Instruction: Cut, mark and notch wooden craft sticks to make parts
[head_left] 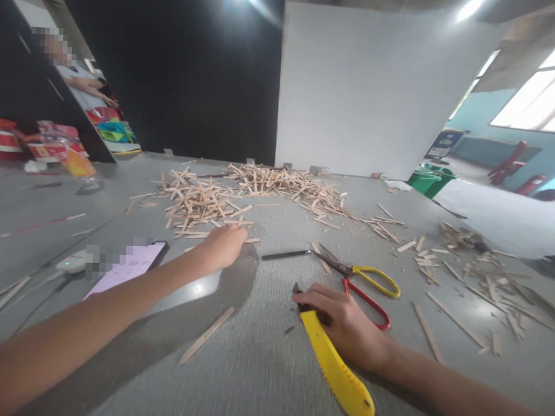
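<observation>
Yellow-handled cutter [338,371] lies nearest, its butt toward the wearer and its dark tip pointing up and left across the bench [253,371]. Right hand [341,316] is clamped on it near the dark head, wrist low, just beside the red loop of the scissors [343,269]. Left hand [228,246], well apart from the right, reaches to the near edge of a loose heap of wooden sticks [198,199]; fingers curled, but cannot tell whether they pinch one.

Notes on handling. Sticks cross at all angles, so one drawn from the fringe by its end should come away cleaner than one dug from the middle. Tip would sit safer angled off the left hand's side, and low, while that hand works. Grip so near the head looks suited to short, controlled strokes; fingers best kept behind the edge. Marked stick [207,336] lies alone on bare bench between the forearms, easy to reach. Dark strip [285,255] lies by the scissors' points; worth keeping knuckles clear of both.
</observation>
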`<state>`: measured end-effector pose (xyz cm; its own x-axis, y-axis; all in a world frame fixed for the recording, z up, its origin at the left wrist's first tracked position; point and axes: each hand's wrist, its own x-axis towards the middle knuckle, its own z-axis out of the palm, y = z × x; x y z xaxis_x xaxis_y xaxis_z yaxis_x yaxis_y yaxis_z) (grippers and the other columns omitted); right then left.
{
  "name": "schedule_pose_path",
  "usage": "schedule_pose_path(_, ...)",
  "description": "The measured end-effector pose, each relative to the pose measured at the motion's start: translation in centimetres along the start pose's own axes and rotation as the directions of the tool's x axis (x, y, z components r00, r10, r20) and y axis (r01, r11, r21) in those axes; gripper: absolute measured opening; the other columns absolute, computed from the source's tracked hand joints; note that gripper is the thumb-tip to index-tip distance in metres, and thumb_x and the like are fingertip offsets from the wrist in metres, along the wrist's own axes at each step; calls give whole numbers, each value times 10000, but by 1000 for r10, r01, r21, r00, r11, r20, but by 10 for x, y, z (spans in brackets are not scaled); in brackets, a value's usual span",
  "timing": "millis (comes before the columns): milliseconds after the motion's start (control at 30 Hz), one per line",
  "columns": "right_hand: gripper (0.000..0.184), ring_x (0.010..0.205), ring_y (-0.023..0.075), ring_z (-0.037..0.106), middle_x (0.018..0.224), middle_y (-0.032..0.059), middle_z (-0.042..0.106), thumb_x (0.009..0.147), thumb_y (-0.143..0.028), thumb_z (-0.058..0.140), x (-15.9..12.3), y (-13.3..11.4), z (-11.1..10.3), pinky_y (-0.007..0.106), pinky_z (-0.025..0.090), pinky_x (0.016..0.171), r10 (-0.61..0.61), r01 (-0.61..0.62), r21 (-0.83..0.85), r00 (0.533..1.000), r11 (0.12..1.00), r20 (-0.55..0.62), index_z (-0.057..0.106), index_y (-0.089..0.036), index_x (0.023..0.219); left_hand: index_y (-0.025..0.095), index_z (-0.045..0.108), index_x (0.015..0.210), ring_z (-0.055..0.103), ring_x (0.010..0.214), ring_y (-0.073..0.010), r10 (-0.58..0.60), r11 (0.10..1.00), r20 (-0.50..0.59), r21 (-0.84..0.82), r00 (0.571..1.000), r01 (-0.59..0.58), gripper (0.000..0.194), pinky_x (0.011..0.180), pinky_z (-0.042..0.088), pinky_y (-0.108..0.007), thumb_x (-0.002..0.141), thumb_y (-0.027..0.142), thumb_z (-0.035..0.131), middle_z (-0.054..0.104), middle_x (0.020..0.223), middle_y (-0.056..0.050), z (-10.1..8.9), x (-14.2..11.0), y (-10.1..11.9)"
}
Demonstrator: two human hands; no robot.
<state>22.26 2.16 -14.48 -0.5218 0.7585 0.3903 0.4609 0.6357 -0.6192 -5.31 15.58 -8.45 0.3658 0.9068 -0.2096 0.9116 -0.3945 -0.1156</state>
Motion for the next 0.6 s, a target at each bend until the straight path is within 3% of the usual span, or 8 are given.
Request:
schedule_pose_path(167, 534, 957, 210, 679, 1170, 105, 698, 909, 9, 496, -5, 3, 3, 353, 568, 823, 27, -32, -46, 993, 998, -111, 610, -200, 1387, 165, 618, 1291, 672, 1075, -250, 33, 999, 13, 15, 999, -33, 344, 901, 587, -450, 997, 342, 652, 643, 1288, -111, 2, 2, -2)
schedule_pose_path(333, 550, 990, 224, 685, 1179, 114, 697, 893, 11, 483, -5, 2, 2, 374, 587, 845, 25, -34, -89, 994, 995, -106, 597, -191, 1392, 165, 617, 1291, 674, 1071, -250, 51, 998, 30, 30, 998, -52, 344, 897, 588, -451, 998, 343, 652, 645, 1282, -109, -3, -3, 2)
schedule_pose_path(600, 478, 928, 251, 712, 1111, 126, 719, 928, -27, 473, -4, 0, 1, 406, 600, 784, -6, 4, -122, 1000, 993, -17, 622, -169, 1359, 159, 643, 1225, 691, 998, -223, 156, 983, 73, 84, 985, -162, 285, 854, 598, -414, 999, 332, 653, 678, 1192, -88, -2, -53, 62)
